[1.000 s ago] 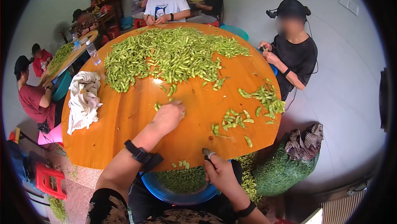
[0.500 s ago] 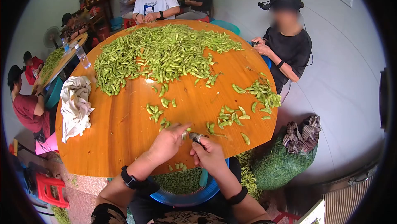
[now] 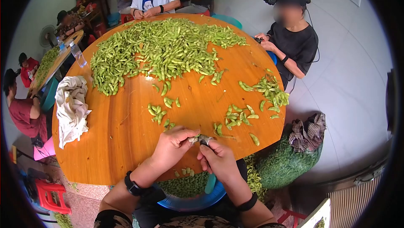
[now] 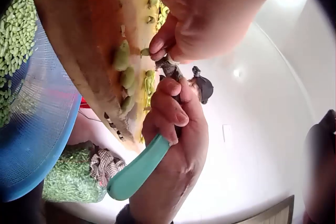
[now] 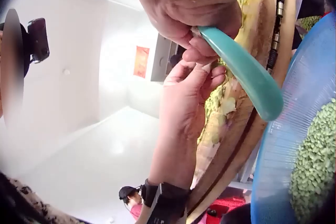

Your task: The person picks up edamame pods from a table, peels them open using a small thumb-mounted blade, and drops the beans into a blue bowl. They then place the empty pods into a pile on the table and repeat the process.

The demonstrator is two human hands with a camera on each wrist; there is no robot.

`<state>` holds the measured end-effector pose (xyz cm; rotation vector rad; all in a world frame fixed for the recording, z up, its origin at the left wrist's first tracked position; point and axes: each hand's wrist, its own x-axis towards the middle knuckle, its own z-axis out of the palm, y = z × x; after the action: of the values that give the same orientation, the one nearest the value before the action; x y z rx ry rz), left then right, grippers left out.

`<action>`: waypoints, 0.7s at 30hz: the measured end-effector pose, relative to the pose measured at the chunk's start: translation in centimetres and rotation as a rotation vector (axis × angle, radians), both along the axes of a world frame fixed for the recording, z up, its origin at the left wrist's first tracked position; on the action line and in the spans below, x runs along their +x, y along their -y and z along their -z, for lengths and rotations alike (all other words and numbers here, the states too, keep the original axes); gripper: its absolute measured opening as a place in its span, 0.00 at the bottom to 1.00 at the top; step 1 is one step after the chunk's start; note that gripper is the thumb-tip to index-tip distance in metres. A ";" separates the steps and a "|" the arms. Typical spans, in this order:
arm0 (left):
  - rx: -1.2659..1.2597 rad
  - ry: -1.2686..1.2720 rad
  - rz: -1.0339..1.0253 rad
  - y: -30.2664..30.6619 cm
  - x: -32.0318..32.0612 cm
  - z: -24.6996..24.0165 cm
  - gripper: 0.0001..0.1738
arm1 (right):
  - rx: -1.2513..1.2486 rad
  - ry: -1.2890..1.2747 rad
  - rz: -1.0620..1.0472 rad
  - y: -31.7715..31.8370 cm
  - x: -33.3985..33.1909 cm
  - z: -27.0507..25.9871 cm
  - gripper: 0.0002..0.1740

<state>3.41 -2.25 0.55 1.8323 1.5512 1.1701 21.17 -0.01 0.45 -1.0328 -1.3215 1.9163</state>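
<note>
Over the near edge of the round wooden table (image 3: 126, 144) both hands meet. My right hand (image 3: 221, 160) grips a tool with a curved teal handle (image 4: 139, 169) and a dark, worn head (image 4: 169, 69); its exact kind I cannot tell. Thumb and fingers of my left hand (image 3: 168, 148) pinch a green soybean pod (image 4: 145, 52) right at the tool's head. Shelled beans (image 4: 126, 77) lie along the table edge. Below, a blue basin (image 3: 191, 202) holds many shelled green beans (image 5: 315, 166).
A big heap of soybean pods (image 3: 168, 47) covers the table's far half; small groups of pods (image 3: 158, 114) lie nearer. A white cloth (image 3: 71, 110) and a water bottle (image 3: 78, 54) are on the left. A filled green sack (image 3: 288, 160) stands on the right. Other people sit around.
My left hand came back from the pods on the table to the near edge with a pod. My right hand rose from above the basin, bringing the tool to that pod.
</note>
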 end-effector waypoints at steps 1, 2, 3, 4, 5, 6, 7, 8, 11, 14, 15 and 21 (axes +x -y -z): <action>0.000 0.002 0.003 0.1 0.2 0.0 0.18 | 0.000 0.002 0.003 0.0 -0.1 0.0 0.07; 0.076 -0.080 -0.014 0.2 0.4 0.2 0.18 | -0.034 -0.009 0.013 0.0 -0.2 -0.1 0.07; 0.152 -0.162 -0.030 0.3 0.6 0.3 0.18 | -0.068 -0.020 0.024 0.1 -0.2 -0.1 0.07; 0.153 -0.159 -0.023 0.3 0.8 0.3 0.18 | -0.068 -0.018 0.032 0.1 -0.1 0.0 0.07; 0.172 -0.133 -0.007 0.3 0.9 0.3 0.18 | -0.071 -0.029 0.037 0.0 -0.1 0.1 0.07; 0.190 -0.108 0.008 0.3 0.9 0.4 0.19 | -0.075 -0.040 0.041 0.0 0.0 0.2 0.08; 0.188 -0.105 0.011 0.2 0.7 0.6 0.19 | -0.077 -0.037 0.044 0.0 0.0 0.2 0.08; 0.118 0.033 0.054 0.0 0.3 0.9 0.19 | -0.073 -0.038 0.037 0.1 0.0 0.0 0.07; -0.134 0.346 0.072 0.2 0.1 0.7 0.14 | -0.064 -0.062 0.044 0.2 -0.2 0.2 0.08; -0.334 0.589 0.059 0.2 -0.1 0.5 0.11 | -0.052 -0.089 0.044 0.1 -0.2 0.2 0.09; -0.352 0.660 0.067 0.1 -0.3 0.4 0.11 | -0.048 -0.093 0.026 0.1 0.0 0.1 0.09; -0.407 0.777 0.114 -0.1 -1.1 0.0 0.11 | -0.093 -0.150 -0.006 0.0 0.2 -1.1 0.10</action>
<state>2.28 -2.12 0.51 1.0015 1.0990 1.1974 21.39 0.00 1.57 -0.9097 -1.1626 2.0341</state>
